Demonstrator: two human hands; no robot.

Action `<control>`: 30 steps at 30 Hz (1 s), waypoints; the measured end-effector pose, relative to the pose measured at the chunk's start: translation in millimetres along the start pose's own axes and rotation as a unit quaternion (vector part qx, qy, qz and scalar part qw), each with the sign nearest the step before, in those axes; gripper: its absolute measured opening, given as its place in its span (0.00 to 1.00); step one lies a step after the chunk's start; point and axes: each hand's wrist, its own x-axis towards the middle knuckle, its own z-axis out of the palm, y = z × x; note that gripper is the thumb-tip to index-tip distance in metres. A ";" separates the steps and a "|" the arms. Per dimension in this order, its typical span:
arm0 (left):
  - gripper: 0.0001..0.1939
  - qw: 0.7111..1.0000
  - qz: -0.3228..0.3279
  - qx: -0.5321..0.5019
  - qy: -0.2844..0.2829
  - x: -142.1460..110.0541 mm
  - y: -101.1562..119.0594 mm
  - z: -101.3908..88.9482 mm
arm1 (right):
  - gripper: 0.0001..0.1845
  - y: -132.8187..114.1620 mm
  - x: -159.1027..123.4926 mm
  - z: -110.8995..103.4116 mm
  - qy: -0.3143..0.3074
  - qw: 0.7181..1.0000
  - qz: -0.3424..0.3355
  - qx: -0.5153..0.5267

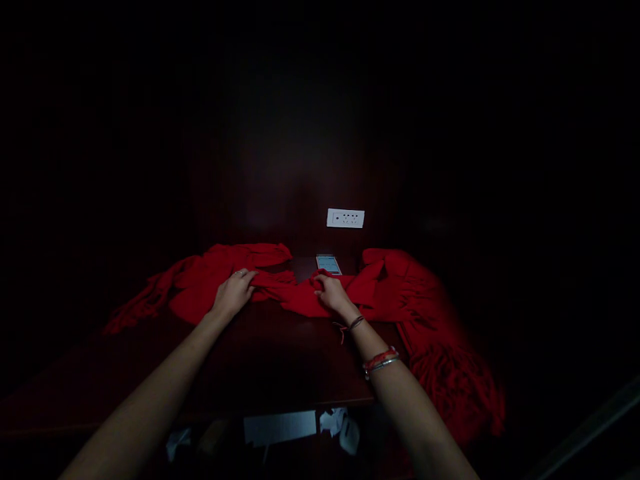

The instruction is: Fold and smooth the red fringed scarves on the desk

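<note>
A long red scarf (310, 299) with fringed ends lies crumpled across a dark wooden desk (280, 347). My left hand (234, 292) has its fingers closed on the scarf left of the middle. To the right, my right hand (330, 291) pinches another fold of it. The left fringe rests on the desk, while the right fringe hangs over the front edge. Just behind my right hand, a phone (328, 265) with a lit screen lies on the desk, its lower end partly hidden by the cloth.
A white socket panel (345, 218) is set in the dark back wall. Below the desk's front edge, a pale flat box-like thing (280, 427) and some crumpled white pieces (340, 427) show. Both sides are too dark to make out much.
</note>
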 end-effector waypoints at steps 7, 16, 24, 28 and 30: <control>0.17 0.960 -0.250 0.116 0.051 -7.8 -35.7 -14.2 | 0.24 47.0 0.8 -33.3 0.314 0.928 0.135 0.145; 0.24 0.988 0.134 -0.025 -0.077 0.8 34.8 19.9 | 0.24 12.5 -16.9 -19.8 0.375 0.925 0.049 -0.030; 0.21 0.968 0.110 -0.224 0.026 3.5 33.7 19.8 | 0.21 -9.7 -24.0 -20.2 0.319 0.939 -0.117 -0.053; 0.19 0.928 0.097 -0.355 0.058 2.9 45.6 11.9 | 0.24 -8.4 -20.8 -0.4 0.101 0.961 -0.257 -0.032; 0.21 0.896 0.104 -0.429 0.037 2.6 49.0 10.2 | 0.26 -6.9 -18.4 9.5 0.028 0.962 -0.271 -0.011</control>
